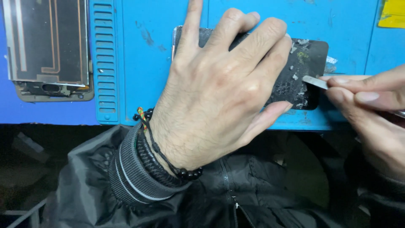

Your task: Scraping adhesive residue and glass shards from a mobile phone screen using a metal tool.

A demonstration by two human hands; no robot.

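In the head view, the left hand (pixel 219 88) lies flat and spread, pressing a dark panel (pixel 306 63) at frame centre onto the blue mat (pixel 139 63) on the bench, while the right hand (pixel 371 105), at the right edge, pinches a thin metal blade (pixel 314 81) whose tip touches the panel's flaked right end.

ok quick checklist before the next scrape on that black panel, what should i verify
1. Left hand pressing the black panel flat: ok.
2. Panel lying fully on the blue mat: ok.
3. Thin metal blade pinched in the right hand, tip on the panel's right end: ok.
4. Left fingertips away from the blade's path: not ok, thumb tip lies close.
5. Residue flakes cleared: not ok, patches remain.
6. Blade angle low: cannot tell.
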